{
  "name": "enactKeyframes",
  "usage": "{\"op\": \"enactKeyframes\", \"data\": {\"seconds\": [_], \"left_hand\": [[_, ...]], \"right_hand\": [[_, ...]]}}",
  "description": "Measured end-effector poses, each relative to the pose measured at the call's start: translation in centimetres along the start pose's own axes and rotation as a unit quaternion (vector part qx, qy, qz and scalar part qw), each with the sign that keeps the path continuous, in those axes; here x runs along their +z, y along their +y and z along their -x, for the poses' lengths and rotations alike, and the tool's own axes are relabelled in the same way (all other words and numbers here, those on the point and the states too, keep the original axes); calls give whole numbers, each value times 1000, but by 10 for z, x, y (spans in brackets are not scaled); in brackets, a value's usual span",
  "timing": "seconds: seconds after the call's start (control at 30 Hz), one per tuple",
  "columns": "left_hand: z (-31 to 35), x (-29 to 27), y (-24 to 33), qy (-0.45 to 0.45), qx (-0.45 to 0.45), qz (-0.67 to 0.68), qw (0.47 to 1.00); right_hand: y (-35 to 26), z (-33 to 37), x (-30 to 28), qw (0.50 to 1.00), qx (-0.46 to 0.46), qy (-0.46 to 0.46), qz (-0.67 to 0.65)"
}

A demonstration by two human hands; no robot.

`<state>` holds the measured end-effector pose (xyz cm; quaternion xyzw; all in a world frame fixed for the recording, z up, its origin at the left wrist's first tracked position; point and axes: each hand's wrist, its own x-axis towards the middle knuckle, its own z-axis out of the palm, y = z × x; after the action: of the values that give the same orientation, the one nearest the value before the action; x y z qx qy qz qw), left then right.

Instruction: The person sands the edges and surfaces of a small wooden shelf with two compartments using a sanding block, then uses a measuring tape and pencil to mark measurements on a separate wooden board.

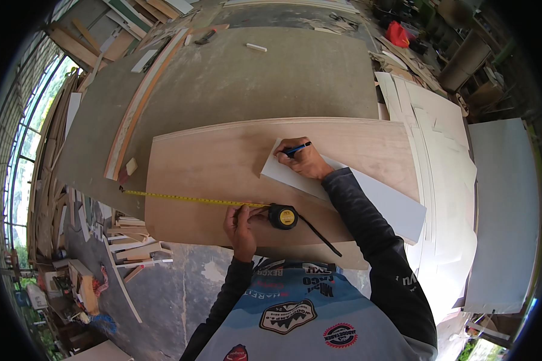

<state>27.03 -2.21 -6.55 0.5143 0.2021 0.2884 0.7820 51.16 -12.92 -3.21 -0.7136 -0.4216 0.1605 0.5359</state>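
My right hand (306,161) is closed round a dark blue pen (297,148), resting at the far left corner of a white board (379,201). That board lies at a slant across a large light-brown plywood panel (217,153). Lower left of it, my left hand (241,233) pinches the yellow blade of a tape measure (283,216) close beside its black case. The blade (180,198) runs out leftward past the panel's left edge, its hook end near the bench surface. A black strap (320,234) trails from the case toward the panel's near edge.
Beneath the panel spreads a wide grey-brown worktop (253,78). A long wood strip (147,96) lies along its left, with a small wood block (131,166) near the strip's end. Pale sheets (442,168) are stacked at right. Scrap wood (138,249) covers the floor at lower left.
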Motion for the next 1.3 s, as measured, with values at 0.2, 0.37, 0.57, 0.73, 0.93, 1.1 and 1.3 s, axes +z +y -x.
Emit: {"op": "enactKeyframes", "data": {"seconds": [0.2,0.37,0.57,0.73,0.93,1.1,1.3], "left_hand": [[0,-1,-1,0,3,-1,1000],[0,-3,-2,5,5,2,1000],[0,0,-1,8,-3,5,1000],[2,3,3,10,0,5,1000],[0,-2,-3,5,-4,11,1000],[-1,-2,-7,10,3,2,1000],[3,-3,0,8,-8,19,1000]], "right_hand": [[-2,1,0,1000,28,4,1],[1,-1,0,1000,13,-5,-4],[3,0,0,1000,12,18,-18],[-1,0,-1,1000,10,12,16],[5,0,0,999,11,15,26],[12,0,0,978,-2,101,-180],[-63,52,-15,977,33,184,-101]]}}
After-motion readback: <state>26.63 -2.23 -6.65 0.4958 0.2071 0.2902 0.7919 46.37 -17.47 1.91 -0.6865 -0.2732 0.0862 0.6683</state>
